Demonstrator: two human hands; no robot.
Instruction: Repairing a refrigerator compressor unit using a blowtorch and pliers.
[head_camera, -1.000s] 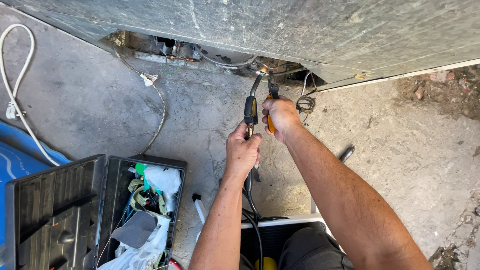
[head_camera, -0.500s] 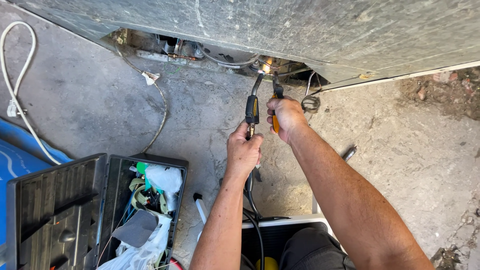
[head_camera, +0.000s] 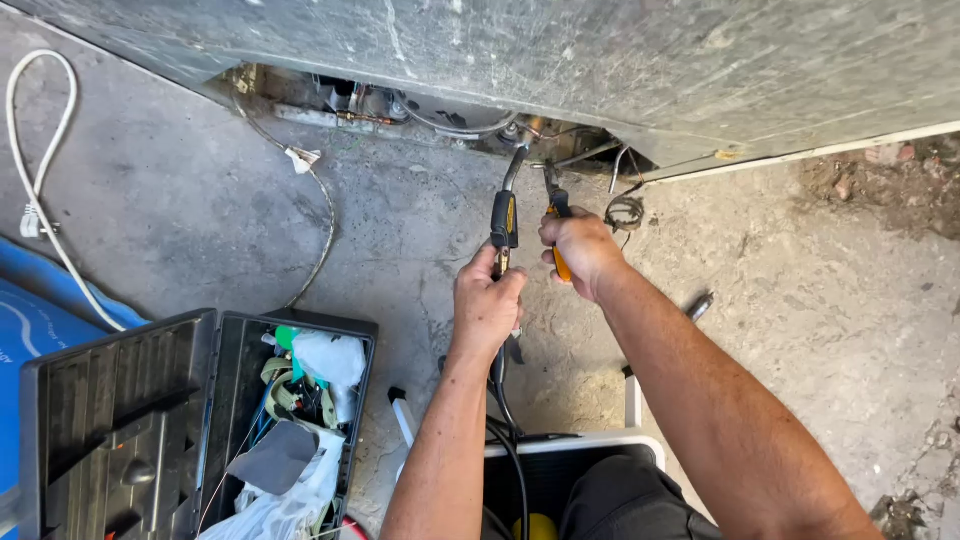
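Observation:
My left hand (head_camera: 487, 303) grips the black handle of a torch (head_camera: 505, 218) whose bent nozzle points up at copper pipes (head_camera: 520, 135) in the opening under a grey metal appliance (head_camera: 600, 60). A black hose runs down from the torch past my wrist. My right hand (head_camera: 582, 250) is closed on orange-handled pliers (head_camera: 554, 205), their jaws reaching toward the same pipes, just right of the nozzle. Both hands sit close together over the concrete floor.
An open black toolbox (head_camera: 150, 420) with rags, bags and wires lies at lower left. A white cable (head_camera: 40, 190) loops over a blue sheet (head_camera: 30, 330) at far left. A thin wire (head_camera: 320, 220) trails from the opening. A white-rimmed black bin (head_camera: 570, 460) sits between my arms.
Both hands have edged slightly upward toward the opening, keeping their tools. The view has shifted a little.

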